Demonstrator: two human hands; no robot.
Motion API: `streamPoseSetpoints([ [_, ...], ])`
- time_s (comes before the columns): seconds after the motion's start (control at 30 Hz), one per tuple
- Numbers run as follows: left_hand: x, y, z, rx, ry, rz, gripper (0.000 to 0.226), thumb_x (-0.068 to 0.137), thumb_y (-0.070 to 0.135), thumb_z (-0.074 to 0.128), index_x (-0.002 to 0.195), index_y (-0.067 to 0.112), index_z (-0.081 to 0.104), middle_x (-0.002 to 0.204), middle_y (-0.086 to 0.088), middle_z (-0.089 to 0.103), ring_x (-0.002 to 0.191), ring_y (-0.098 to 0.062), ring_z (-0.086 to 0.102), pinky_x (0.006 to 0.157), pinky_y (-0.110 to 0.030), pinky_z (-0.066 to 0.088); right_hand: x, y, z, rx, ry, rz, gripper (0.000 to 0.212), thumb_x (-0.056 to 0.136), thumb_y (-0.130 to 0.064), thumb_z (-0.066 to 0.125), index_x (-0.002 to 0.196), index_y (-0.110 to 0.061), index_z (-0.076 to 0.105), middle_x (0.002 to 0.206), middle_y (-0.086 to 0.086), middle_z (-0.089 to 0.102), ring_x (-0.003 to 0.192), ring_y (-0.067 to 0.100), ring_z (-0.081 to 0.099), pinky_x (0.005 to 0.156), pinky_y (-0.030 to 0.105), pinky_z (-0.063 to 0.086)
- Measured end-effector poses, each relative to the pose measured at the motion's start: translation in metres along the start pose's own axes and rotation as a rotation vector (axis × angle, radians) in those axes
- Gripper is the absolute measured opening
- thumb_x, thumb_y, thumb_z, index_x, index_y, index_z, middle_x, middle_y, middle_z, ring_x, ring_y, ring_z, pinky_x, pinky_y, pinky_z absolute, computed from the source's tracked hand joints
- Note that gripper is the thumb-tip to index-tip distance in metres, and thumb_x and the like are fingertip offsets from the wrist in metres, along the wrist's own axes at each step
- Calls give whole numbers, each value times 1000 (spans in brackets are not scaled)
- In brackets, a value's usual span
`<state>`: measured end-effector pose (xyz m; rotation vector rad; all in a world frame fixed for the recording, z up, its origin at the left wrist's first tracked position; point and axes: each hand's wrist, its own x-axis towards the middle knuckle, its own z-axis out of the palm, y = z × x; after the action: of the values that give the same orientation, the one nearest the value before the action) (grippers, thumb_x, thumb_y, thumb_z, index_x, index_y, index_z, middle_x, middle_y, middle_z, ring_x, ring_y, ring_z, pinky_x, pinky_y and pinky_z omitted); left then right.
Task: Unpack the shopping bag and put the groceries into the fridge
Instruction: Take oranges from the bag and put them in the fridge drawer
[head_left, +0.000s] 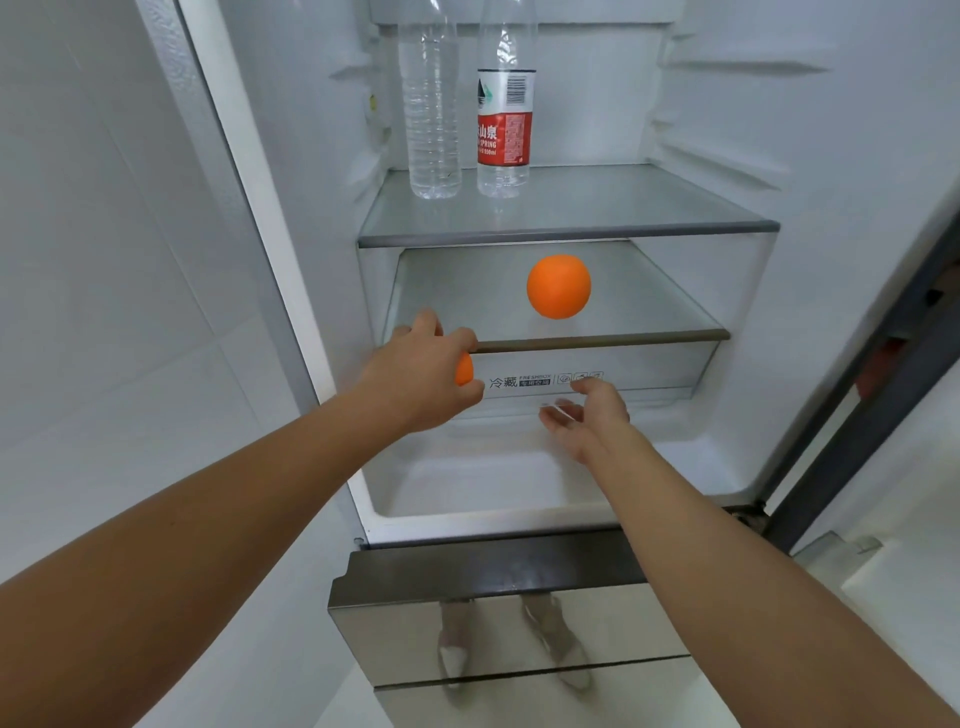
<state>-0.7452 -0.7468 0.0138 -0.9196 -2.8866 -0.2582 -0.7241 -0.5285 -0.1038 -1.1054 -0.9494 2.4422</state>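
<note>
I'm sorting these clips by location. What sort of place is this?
Probably a home kitchen: an open white fridge with glass shelves holds two clear plastic water bottles and a round orange fruit, a white tiled wall stands beside it, and the left hand holds a second orange fruit.

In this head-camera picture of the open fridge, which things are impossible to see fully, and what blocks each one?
- The small orange round object, head view: mostly covered by the left hand gripping it; its kind is unclear.
- Caps of the plain clear plastic water bottle and the red-labelled water bottle: cut off by the top edge.
- Contents of the white drawer: hidden behind its front panel.
- Shopping bag: outside the frame.
</note>
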Motion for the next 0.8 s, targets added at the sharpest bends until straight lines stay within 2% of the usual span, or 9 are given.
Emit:
streamPoseSetpoints([
  [0.17,-5,0,-3,-6,7,15,48,89,50,59,132,34,50,123,-6,42,111,-30,48,88,-42,48,-9,5,-1,7,4,-37,40,90,-7,61,128,-2,49,104,20,58,84,37,65,64,42,59],
  [0.3,-8,2,-7,-14,16,30,47,89,51,58,132,34,49,123,-5,41,110,-29,48,88,-43,49,-26,10,-13,-47,3,-19,15,91,-4,50,104,0,57,96,16,54,80,31,60,73,42,57],
  [0.37,-9,4,-8,-29,21,46,47,89,51,58,131,34,49,122,-5,41,110,-29,48,89,-44,49,-37,13,-21,-42,-4,-20,9,93,-5,50,99,-1,56,96,16,53,83,32,59,79,45,58],
  [0.43,-11,7,-9,-41,23,57,48,88,51,59,132,33,50,122,-5,42,110,-30,48,91,-47,50,-47,15,-29,-43,-4,-23,9,94,-5,50,100,0,55,97,17,51,84,32,58,85,47,58],
  [0.5,-13,12,-10,-43,19,70,49,88,51,59,132,33,50,122,-6,42,110,-30,48,91,-50,51,-58,17,-38,-57,9,-34,9,93,-3,48,98,0,55,95,17,51,81,32,57,80,45,59],
  [0.63,-19,24,-10,-39,15,101,51,89,51,60,135,31,49,126,-8,43,113,-31,49,89,-45,48,-77,23,-53,-119,41,-72,12,87,4,45,93,0,54,98,19,51,79,32,58,70,39,60],
  [0.8,-23,36,-9,-37,-13,148,54,91,51,60,138,29,47,129,-12,44,113,-34,50,93,-48,50,-97,28,-69,-120,37,-81,16,85,9,44,95,1,54,104,22,50,82,34,59,79,40,61],
])
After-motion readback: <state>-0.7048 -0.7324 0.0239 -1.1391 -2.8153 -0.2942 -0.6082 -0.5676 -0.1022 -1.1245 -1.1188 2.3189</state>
